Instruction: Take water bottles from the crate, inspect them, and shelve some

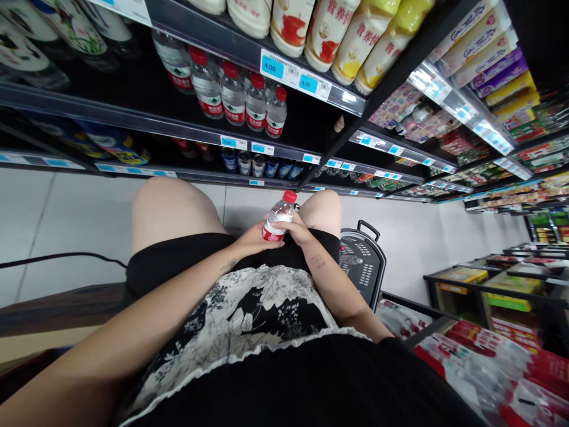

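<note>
A small clear water bottle (pixel 278 217) with a red cap and red label rests over my lap. My left hand (pixel 252 239) is wrapped round its lower part from the left. My right hand (pixel 297 230) grips it from the right, fingers curled on the label. Both hands sit between my bare knees, in front of a store shelf. More bottles of the same kind (pixel 240 98) stand in a row on the shelf above.
Dark shelves (pixel 146 121) with price tags carry water bottles, cans (pixel 260 164) and milk-drink bottles (pixel 329 29). A black shopping basket (pixel 362 261) with a handle stands by my right knee. Shelves and bins of packaged goods (pixel 484 350) fill the right side. A black cable (pixel 62 257) crosses the white floor.
</note>
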### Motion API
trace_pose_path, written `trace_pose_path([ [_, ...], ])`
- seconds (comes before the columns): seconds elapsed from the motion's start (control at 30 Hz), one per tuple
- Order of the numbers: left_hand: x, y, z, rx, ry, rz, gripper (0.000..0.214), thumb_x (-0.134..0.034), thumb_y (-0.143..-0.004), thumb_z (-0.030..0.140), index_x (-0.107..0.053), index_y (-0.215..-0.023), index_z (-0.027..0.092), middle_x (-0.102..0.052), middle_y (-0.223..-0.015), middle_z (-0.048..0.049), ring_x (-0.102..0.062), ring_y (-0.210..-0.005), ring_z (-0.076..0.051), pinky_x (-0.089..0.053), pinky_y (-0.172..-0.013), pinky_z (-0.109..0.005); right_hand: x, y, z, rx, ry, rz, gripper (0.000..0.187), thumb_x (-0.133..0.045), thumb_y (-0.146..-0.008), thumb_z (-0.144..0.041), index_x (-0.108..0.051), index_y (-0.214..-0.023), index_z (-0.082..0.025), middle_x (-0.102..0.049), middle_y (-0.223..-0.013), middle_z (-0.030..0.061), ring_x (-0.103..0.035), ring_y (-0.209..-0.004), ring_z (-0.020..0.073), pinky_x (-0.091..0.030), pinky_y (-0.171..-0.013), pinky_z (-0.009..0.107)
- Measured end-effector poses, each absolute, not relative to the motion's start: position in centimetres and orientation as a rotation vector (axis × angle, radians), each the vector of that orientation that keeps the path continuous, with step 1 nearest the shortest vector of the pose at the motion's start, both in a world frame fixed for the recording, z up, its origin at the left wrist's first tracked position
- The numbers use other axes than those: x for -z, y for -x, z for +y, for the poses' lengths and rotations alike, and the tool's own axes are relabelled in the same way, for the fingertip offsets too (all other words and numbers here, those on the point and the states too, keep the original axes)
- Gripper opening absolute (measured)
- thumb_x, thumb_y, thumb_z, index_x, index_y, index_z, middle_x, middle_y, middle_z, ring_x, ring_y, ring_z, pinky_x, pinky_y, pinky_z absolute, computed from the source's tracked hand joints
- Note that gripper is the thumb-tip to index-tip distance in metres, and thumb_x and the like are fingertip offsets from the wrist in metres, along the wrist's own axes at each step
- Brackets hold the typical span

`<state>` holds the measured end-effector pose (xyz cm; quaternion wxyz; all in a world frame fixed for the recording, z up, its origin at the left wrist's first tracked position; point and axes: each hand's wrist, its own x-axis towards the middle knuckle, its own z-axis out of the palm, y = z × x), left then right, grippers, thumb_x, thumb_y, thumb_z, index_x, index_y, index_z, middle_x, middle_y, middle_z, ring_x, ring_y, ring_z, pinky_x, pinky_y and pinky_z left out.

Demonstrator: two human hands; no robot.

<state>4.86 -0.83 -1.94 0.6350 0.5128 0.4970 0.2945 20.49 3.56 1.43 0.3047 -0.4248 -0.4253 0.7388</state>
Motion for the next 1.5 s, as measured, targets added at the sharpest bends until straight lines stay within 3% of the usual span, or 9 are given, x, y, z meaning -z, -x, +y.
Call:
trace_pose_path([
  [0.97,1.9,-4.9,-0.8,-0.662,-1.189,1.149,0.056,-0.085,-0.061,0.047,-0.069,-0.105,0.016,-0.077,-0.096,-0.0080,-0.072,-0.090,-0.029,-0.059,-0.087,-0.042,-0.9,-20.6,3.6,-1.960,1.111,-1.124,0.039,-0.089,-0.060,-0.035,-0.070,-0.091,-0.020,-0.077,-0.092,0.0010,-0.071,-0.087,0.0200,-0.057,-0.085,0.030],
  [1.13,1.6,-4.8,-0.9,-0.639,-1.197,1.131,0.057,-0.083,-0.064,0.047,-0.067,-0.109,0.016,-0.077,-0.102,-0.0089,-0.072,-0.097,-0.029,-0.058,-0.091,-0.040,-0.7,-20.7,3.6,-1.960,1.112,-1.138,0.044,-0.089,-0.060,-0.038,-0.070,-0.096,-0.021,-0.076,-0.093,0.0009,-0.072,-0.093,0.0221,-0.056,-0.089,0.032],
  [1.3,2.1,-4.7,-0.8,-0.656,-1.315,1.254,0.060,-0.079,-0.067,0.048,-0.064,-0.117,0.017,-0.077,-0.102,-0.0083,-0.073,-0.092,-0.028,-0.057,-0.084,-0.036,-1.0,-20.6,3.4,-1.851,1.206,-1.153,0.051,-0.088,-0.061,-0.041,-0.065,-0.103,-0.022,-0.075,-0.104,0.0018,-0.068,-0.105,0.0232,-0.053,-0.099,0.035],
  [1.4,2.5,-4.2,-0.4,-0.527,-1.419,1.564,0.058,-0.077,-0.068,0.047,-0.063,-0.117,0.018,-0.077,-0.100,-0.0082,-0.073,-0.092,-0.031,-0.056,-0.080,-0.036,-0.6,-20.7,3.6,-1.757,1.271,-1.106,0.055,-0.082,-0.067,-0.043,-0.062,-0.114,-0.023,-0.071,-0.119,0.0027,-0.064,-0.116,0.0223,-0.050,-0.105,0.036],
  [1.5,2.6,-3.7,-0.1,-0.378,-1.450,1.805,0.056,-0.075,-0.072,0.047,-0.062,-0.121,0.022,-0.076,-0.104,-0.0079,-0.072,-0.097,-0.032,-0.054,-0.078,-0.035,0.3,-20.8,4.1,-1.795,1.345,-0.945,0.045,-0.066,-0.084,-0.051,-0.060,-0.120,-0.025,-0.067,-0.129,0.0040,-0.064,-0.117,0.0198,-0.054,-0.099,0.034],
])
